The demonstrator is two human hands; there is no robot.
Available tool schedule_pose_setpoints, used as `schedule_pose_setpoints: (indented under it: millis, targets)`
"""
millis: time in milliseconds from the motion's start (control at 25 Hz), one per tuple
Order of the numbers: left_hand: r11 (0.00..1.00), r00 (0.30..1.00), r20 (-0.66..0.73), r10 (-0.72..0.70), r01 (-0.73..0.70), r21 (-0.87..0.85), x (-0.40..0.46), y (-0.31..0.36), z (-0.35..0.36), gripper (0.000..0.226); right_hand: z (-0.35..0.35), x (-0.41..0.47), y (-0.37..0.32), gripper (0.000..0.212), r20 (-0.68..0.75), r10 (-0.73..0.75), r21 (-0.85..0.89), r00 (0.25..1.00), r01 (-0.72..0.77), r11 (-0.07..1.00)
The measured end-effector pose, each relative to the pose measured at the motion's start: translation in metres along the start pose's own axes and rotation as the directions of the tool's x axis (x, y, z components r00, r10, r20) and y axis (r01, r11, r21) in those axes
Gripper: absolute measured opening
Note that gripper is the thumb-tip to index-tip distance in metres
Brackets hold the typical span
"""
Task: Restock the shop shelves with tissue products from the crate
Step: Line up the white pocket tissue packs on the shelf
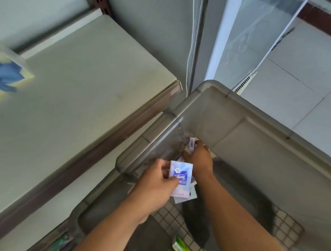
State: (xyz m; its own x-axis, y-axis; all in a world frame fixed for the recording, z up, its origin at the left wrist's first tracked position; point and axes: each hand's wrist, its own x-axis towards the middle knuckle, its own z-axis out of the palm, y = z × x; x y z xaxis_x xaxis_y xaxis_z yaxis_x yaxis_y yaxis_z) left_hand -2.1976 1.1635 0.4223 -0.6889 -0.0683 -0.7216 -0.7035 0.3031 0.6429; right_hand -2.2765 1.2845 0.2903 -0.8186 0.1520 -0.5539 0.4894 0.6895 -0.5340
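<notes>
A grey plastic crate point(243, 113) stands on the floor beside a pale metal shelf point(71, 95). Inside the crate, my left hand point(154, 183) grips a stack of small blue-and-white tissue packs point(181, 174), thumb across the top one. My right hand point(197, 159) reaches deeper into the crate's far left corner and closes its fingers round another small tissue pack point(191, 143) with a barcode showing. A green pack point(183, 250) lies on the crate's grid floor near the bottom of the view.
A tissue box with a blue flower print point(0, 75) sits at the shelf's left edge. A glass-fronted cabinet point(251, 42) rises behind the crate. Tiled floor point(317, 90) lies to the right. A dark shadow falls across the crate's bottom.
</notes>
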Motion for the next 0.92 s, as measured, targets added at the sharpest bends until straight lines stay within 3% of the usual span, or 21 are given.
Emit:
schedule_pose_setpoints:
  millis: [160, 280, 400, 440, 600, 720, 800, 840, 920]
  targets:
    - [1.0, 1.0, 0.017, -0.005, 0.005, -0.004, -0.004, 0.002, 0.003, 0.022, -0.015, -0.009, 0.001, 0.027, -0.099, 0.092, 0.059, 0.991, -0.086, 0.995]
    - [1.0, 1.0, 0.003, 0.003, -0.003, 0.003, -0.007, 0.009, 0.009, 0.023, -0.061, -0.049, 0.003, 0.017, -0.152, 0.091, 0.295, 0.984, -0.042, 0.954]
    - [0.997, 1.0, 0.01, -0.018, 0.019, -0.072, -0.009, 0.016, 0.016, 0.021, -0.11, -0.1, 0.001, 0.013, -0.059, 0.049, 0.669, 0.997, 0.003, 0.743]
    - [0.992, 1.0, 0.023, -0.017, 0.02, -0.125, -0.011, 0.019, 0.018, 0.022, -0.12, -0.113, 0.003, 0.017, -0.018, -0.007, 0.707, 1.0, 0.018, 0.707]
    - [0.978, 0.993, 0.115, 0.026, -0.002, -0.21, -0.019, 0.028, 0.022, 0.026, -0.12, -0.14, 0.003, 0.02, 0.059, -0.152, 0.495, 0.987, 0.104, 0.863]
    - [0.971, 0.994, 0.077, 0.076, -0.057, -0.233, -0.022, 0.029, 0.015, 0.028, -0.11, -0.137, 0.003, 0.012, 0.099, -0.156, 0.637, 0.983, 0.058, 0.768]
    - [0.968, 0.994, 0.043, 0.095, -0.083, -0.237, -0.022, 0.029, 0.008, 0.025, -0.097, -0.115, 0.013, 0.016, 0.095, -0.006, 0.722, 0.995, -0.065, 0.689]
    - [0.968, 0.994, 0.031, 0.107, -0.097, -0.229, -0.021, 0.029, 0.004, 0.024, -0.087, -0.099, 0.021, 0.018, 0.068, 0.08, 0.667, 0.994, -0.105, 0.738]
    - [0.978, 0.992, 0.017, 0.123, -0.118, -0.173, -0.019, 0.028, 0.001, 0.027, -0.054, -0.069, 0.041, 0.019, 0.084, 0.082, 0.325, 0.993, -0.105, 0.94]
